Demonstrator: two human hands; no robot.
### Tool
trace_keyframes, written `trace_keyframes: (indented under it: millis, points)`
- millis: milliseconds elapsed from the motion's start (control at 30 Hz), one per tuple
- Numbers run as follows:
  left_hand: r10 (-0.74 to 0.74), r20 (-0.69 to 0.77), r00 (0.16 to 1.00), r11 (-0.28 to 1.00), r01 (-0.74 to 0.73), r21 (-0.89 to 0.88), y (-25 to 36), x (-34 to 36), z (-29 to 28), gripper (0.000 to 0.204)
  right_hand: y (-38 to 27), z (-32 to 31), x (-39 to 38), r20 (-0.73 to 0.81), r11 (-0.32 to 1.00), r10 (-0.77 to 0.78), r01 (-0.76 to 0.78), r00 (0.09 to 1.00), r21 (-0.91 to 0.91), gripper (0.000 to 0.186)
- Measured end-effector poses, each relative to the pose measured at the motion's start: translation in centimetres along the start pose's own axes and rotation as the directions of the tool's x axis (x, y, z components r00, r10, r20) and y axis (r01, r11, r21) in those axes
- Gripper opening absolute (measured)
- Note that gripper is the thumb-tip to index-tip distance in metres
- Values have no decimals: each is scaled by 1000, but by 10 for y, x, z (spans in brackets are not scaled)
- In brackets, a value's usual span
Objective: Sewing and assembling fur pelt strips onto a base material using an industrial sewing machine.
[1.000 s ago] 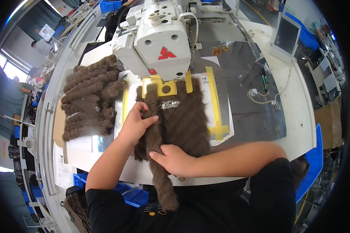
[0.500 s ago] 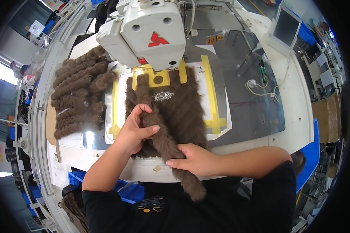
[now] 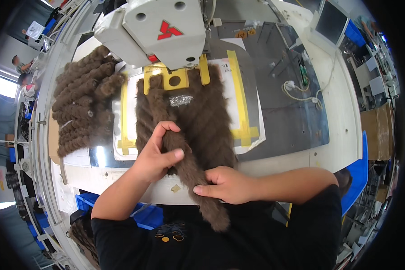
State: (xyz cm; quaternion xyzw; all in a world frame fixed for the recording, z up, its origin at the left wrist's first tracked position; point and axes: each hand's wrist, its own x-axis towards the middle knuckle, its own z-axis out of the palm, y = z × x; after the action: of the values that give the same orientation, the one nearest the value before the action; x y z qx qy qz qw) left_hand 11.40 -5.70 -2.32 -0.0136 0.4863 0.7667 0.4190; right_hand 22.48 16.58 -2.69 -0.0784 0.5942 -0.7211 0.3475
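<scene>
A long brown fur strip (image 3: 188,167) runs slantwise from the machine's yellow clamp frame (image 3: 184,81) down past the table's near edge. My left hand (image 3: 159,150) is closed round its middle, thumb on top and index finger curled over. Lower down, my right hand (image 3: 225,184) grips the same strip between thumb and fingers. Beneath lies a wider brown fur panel (image 3: 207,121), its far end under the clamp frame. A small shiny silvery patch (image 3: 181,100) shows on the panel. Above stands the white head of a sewing machine (image 3: 166,36).
Rolled brown fur strips (image 3: 83,103) are piled at the left. Yellow tape (image 3: 239,99) edges the white sheet under the panel. At the right are a looped cord (image 3: 297,92), a monitor (image 3: 330,22) and a cardboard box (image 3: 377,130). A blue bin (image 3: 148,217) sits below the table's near edge.
The whole view has shifted, so the machine and panel appear slightly further left and higher. Both hands keep their hold on the fur strip, and its free lower end has swung a little left.
</scene>
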Motion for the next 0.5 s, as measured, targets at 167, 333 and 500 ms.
trace_keyframes:
  millis: [167,333,500]
  points:
    - [131,64,989,986,-137,98,-5,-6,5,71,-10,-2,-5,-5,978,113,-112,994,-178,47]
    - [155,62,986,987,-158,41,-9,-8,3,74,2,3,-13,67,998,33,-30,997,-49,48]
    - [225,-186,957,686,-20,727,25,-17,16,69,-39,-20,-22,-19,848,86,-84,996,-524,42]
